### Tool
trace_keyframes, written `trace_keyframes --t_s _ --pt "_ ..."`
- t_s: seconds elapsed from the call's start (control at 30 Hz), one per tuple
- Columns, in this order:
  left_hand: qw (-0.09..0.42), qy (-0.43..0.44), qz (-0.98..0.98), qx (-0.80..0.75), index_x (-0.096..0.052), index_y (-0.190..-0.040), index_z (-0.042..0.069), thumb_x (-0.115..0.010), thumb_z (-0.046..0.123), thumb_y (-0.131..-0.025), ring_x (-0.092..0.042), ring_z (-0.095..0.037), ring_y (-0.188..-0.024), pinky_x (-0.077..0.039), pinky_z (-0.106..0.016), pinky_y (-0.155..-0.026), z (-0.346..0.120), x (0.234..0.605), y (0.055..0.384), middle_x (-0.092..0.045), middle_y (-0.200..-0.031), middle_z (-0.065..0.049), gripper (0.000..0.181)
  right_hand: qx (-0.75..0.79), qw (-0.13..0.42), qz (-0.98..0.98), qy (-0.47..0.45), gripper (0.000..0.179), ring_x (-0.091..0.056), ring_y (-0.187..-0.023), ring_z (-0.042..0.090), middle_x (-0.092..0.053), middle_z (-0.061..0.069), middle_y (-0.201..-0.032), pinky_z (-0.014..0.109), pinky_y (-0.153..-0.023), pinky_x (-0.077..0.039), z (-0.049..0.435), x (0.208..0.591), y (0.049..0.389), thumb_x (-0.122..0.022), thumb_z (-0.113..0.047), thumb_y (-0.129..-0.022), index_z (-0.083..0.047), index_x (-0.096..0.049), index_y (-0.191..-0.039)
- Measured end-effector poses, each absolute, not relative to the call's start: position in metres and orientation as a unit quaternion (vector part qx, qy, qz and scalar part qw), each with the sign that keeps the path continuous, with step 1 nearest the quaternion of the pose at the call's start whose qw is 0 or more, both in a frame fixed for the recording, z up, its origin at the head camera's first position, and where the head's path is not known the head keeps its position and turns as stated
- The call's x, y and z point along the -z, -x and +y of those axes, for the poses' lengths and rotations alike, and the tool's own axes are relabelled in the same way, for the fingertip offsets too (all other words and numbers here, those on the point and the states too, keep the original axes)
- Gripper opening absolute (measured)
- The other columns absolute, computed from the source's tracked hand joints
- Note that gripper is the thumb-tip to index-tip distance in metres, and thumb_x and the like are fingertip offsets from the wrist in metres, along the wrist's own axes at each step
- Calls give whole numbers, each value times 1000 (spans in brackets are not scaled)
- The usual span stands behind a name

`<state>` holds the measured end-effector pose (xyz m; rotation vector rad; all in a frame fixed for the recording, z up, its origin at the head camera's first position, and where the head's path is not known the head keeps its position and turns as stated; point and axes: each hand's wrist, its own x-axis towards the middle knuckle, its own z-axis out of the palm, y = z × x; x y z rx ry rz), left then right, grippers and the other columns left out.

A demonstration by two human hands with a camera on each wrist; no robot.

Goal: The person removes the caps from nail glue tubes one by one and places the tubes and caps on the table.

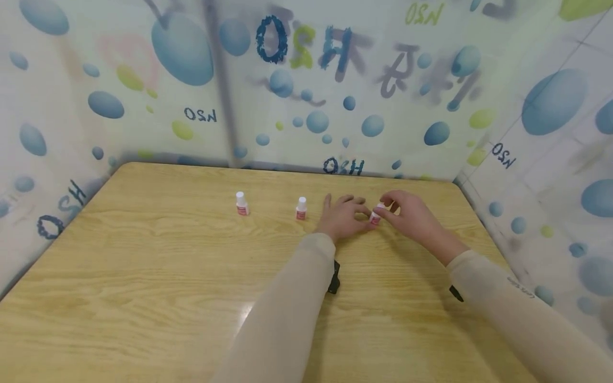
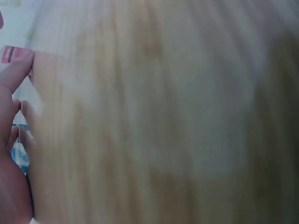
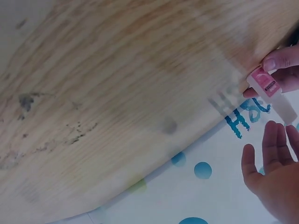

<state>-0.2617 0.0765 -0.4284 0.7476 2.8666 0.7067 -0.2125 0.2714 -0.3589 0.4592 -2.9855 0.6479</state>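
A small white bottle with a pink label stands between my two hands, tilted a little to the right, toward the right side of the wooden table. My left hand pinches its lower part between thumb and index finger, the other fingers spread. From above, my right hand holds the top, thumb and index finger at the cap. The right wrist view shows the bottle with the left thumb at its base. Only the left thumb and a piece of the label show at the left wrist view's edge.
Two similar bottles stand upright to the left, one white bottle near my left hand and a farther bottle. The wooden table meets a wall covering with blue and green drops at the back.
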Motion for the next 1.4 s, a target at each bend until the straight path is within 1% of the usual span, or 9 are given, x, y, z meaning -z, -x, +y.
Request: trace_keyframes --t_s 0.1,0.23,0.37,0.5,0.63,0.87,0.97,1.17,1.4 --pt "43 -247 941 -227 -74 -129 45 -61 71 -98 -31 -20 -163 -3 -68 -133 77 429 262 -46 -168 13 42 -211 43 -966 -141 32 -68 -98 31 -73 17 -109 50 -85 -58 271 360 210 -69 -32 -106 -2 -71 -117" --pt "41 -250 941 -225 -74 -129 45 -62 69 -99 -27 -23 -165 -3 -67 -133 77 428 264 -46 -168 13 40 -206 54 -969 -127 29 -67 -94 29 -73 13 -101 47 -83 -57 272 362 210 -70 -32 -105 -4 -73 -110" --pt "48 -249 941 -224 -72 -132 46 -63 70 -97 -24 -24 -167 -2 -67 -134 77 428 264 -45 -169 13 44 -206 47 -971 -114 29 -66 -93 28 -74 12 -99 45 -82 -56 273 363 211 -70 -32 -105 -4 -73 -108" --pt "52 -250 938 -233 -73 -129 45 -62 74 -95 -24 -25 -166 -2 -67 -133 79 427 263 -45 -168 12 46 -209 39 -971 -107 29 -65 -91 28 -73 12 -97 43 -80 -55 272 363 210 -69 -32 -105 -3 -73 -106" --pt "45 -252 936 -242 -76 -125 42 -60 75 -96 -26 -26 -165 -3 -67 -133 80 427 264 -47 -167 12 46 -214 51 -970 -107 29 -65 -90 28 -72 12 -95 39 -78 -53 270 363 210 -70 -33 -104 -4 -72 -104" --pt "38 -241 941 -233 -77 -123 43 -61 74 -96 -28 -25 -164 -4 -66 -133 77 427 262 -47 -167 13 44 -249 78 -958 -114 31 -67 -92 28 -75 12 -99 34 -73 -52 269 371 207 -73 -36 -103 -5 -74 -106" --pt "40 -245 940 -233 -77 -125 44 -62 74 -96 -29 -25 -164 -4 -67 -133 77 426 261 -47 -167 12 44 -270 84 -953 -108 30 -69 -96 30 -76 14 -103 39 -76 -55 272 376 205 -71 -35 -104 -6 -75 -109" --pt "35 -248 940 -230 -75 -129 45 -63 72 -96 -29 -26 -164 -5 -67 -133 78 424 260 -47 -167 12 45 -315 95 -940 -93 35 -72 -109 35 -78 17 -112 55 -95 -60 274 384 207 -69 -37 -105 -5 -74 -117" --pt "43 -247 942 -224 -73 -133 46 -63 73 -96 -27 -25 -165 -4 -67 -133 78 425 262 -45 -168 12 48 -350 82 -930 -81 30 -72 -107 33 -77 16 -111 49 -95 -60 275 388 210 -73 -33 -103 -5 -74 -115"
